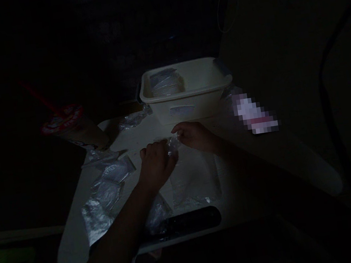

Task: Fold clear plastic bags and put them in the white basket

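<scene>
Over the middle of a small white table (136, 133), my left hand (156, 163) and my right hand (196, 136) are close together. Between them a crumpled piece of clear plastic (173, 144) is pinched in the fingers of both. Just below my hands a flat clear plastic bag (194, 177) lies on the tabletop. Several more clear plastic bags (106, 188) lie in a loose row to the left of my left hand. Another crinkled bag (158, 213) is partly hidden behind my left forearm. The light is very dim, so fine detail is lost.
A white plastic tub (191, 102) with a wrapped bundle (166, 82) inside stands at the back. To the left is a lidded drink cup (79, 130) with a red straw. A black-handled object (193, 220) lies along the front edge. A blurred-out item (253, 113) is at right.
</scene>
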Motion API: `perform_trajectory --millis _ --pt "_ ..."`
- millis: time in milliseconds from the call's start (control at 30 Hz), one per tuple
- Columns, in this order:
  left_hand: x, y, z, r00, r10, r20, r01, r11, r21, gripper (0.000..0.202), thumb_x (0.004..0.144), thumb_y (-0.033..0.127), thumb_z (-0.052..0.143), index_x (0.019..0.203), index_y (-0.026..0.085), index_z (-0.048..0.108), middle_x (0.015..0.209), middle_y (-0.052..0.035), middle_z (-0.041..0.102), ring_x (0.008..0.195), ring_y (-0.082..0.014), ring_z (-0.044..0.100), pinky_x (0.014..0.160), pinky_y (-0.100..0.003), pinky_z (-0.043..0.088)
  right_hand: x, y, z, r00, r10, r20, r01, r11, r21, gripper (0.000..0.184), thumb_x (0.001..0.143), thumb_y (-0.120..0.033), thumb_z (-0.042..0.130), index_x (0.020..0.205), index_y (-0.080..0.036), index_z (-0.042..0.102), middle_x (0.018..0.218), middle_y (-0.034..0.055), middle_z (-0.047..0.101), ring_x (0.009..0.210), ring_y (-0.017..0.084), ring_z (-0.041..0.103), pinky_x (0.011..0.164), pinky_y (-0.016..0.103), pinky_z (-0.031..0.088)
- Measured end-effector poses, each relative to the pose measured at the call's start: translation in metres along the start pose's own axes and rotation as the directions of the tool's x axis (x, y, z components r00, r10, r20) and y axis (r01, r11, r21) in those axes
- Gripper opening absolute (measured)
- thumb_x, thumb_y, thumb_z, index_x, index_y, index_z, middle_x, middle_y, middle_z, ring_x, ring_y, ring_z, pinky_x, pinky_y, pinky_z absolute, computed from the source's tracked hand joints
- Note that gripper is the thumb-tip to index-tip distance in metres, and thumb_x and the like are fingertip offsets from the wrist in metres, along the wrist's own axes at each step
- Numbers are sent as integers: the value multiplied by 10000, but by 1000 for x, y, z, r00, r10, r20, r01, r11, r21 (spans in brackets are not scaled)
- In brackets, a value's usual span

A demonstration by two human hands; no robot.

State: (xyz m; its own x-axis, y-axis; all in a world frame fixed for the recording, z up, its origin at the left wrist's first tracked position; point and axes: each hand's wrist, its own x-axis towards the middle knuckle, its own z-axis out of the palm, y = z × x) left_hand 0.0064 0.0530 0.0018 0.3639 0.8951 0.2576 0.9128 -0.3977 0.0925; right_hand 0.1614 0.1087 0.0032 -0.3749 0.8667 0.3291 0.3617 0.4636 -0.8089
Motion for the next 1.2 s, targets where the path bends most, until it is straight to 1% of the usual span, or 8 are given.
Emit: perform_trajectory --millis 67,267,400,500,633,867,1067,1200 --pt "1 0 0 999 -26 -21 27 999 25 351 758 345 376 1017 115 436 909 -104 561 861 -249 478 724 -379 317 0 -2 2 1000 7 6 -7 1000 -6 236 607 -36 455 789 -153 548 612 -32 501 549 70 484 541 193 383" --pt "1 -2 2 999 -39 -33 42 996 83 229 731 247 406 922 135 462 766 -71 594 732 -223 542 683 -340 344 1 -7 0 990 94 -103 -97 995 -28 228 590 -45 477 771 -168 543 567 -37 506 523 85 491 528 208 389" --pt "1 -1 3 998 -56 -32 59 995 81 215 706 230 432 892 128 460 704 -61 600 668 -211 556 678 -328 356 -6 -13 -5 987 126 -103 -144 969 -199 240 575 -62 500 786 -163 554 555 -25 518 521 104 496 539 231 386" --pt "1 0 2 997 -68 -35 70 995 68 181 698 245 447 844 141 469 651 -43 595 626 -204 555 646 -312 367 -11 -14 -6 985 157 -66 -167 962 -214 218 597 -98 519 804 -148 565 597 -1 546 545 112 513 555 240 395" --pt "0 1 0 993 -110 -31 112 992 52 152 714 267 434 808 159 488 617 -32 589 589 -193 548 597 -291 374 -13 -6 -7 998 44 46 -38 989 -144 222 640 -71 478 830 -141 569 686 21 576 600 104 525 577 226 404" --pt "-1 2 -3 985 -173 -13 173 982 70 203 716 287 417 844 168 519 626 -48 602 603 -212 552 574 -298 370 -12 7 -14 957 -276 91 289 882 -373 167 622 -28 474 608 -169 562 704 32 560 728 149 475 696 272 370" --pt "-2 0 -6 966 -256 -40 258 963 76 369 687 412 436 957 168 495 673 -57 606 653 -245 559 610 -344 372 -15 15 -10 946 -302 118 324 856 -403 174 643 -57 472 672 -187 583 767 35 529 776 158 456 717 284 362" --pt "-1 -10 -7 973 -232 -13 225 954 -196 327 680 390 474 930 178 485 791 -43 611 760 -221 554 674 -345 380 -16 21 -6 948 -297 119 320 877 -358 243 626 -29 461 761 -185 590 816 37 512 796 152 461 716 275 377"
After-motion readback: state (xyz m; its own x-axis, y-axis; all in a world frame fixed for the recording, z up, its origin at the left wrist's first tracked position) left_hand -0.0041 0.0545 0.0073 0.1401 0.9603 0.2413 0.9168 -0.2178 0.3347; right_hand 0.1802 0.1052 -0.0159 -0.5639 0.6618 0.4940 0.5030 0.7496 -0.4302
